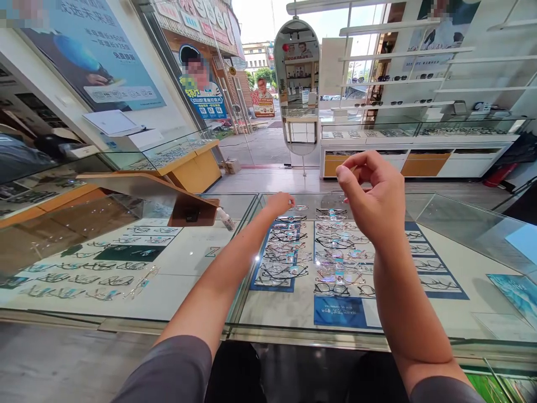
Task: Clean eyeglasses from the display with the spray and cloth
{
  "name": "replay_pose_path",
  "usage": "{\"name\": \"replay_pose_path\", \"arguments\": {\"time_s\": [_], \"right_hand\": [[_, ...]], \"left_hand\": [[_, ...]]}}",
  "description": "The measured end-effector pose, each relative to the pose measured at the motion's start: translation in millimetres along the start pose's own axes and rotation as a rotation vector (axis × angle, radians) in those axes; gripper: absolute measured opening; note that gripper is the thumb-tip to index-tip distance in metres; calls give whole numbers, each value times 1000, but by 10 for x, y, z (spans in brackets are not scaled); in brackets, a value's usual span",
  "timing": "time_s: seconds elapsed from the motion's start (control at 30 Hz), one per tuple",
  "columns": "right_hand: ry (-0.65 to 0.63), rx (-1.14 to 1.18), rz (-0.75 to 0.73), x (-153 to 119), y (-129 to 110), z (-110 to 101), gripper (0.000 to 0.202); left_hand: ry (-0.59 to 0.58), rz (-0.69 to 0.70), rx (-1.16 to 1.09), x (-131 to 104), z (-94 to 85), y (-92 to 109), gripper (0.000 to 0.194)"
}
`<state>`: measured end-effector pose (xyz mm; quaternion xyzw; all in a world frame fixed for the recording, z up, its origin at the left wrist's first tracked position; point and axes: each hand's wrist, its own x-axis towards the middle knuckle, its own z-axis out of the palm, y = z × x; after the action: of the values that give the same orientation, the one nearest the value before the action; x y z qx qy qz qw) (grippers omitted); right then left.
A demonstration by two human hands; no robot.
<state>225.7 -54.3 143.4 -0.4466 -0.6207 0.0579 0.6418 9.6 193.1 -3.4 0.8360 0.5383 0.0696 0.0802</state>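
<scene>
My left hand reaches over the far part of the glass display case, its fingers curled beside a clear-framed pair of glasses. Whether it grips that pair is too small to tell. Raised above the case, my right hand has its thumb and fingers curled towards each other; what it pinches, if anything, cannot be made out. Rows of eyeglasses lie between and below my hands, some on blue mats. More eyeglasses are laid out at the left.
A small white bottle stands by a brown tilted board at left. An oval mirror rises beyond the case. Farther back are a white display cabinet and sunglasses shelves. A blue leaflet lies at right.
</scene>
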Motion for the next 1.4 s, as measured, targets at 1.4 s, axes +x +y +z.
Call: {"name": "replay_pose_path", "arguments": {"time_s": [1.4], "right_hand": [[-206,-499,75,-2471,690,-569,35]], "left_hand": [[566,-1258,-1654,-4558,2380,-1629,53]]}}
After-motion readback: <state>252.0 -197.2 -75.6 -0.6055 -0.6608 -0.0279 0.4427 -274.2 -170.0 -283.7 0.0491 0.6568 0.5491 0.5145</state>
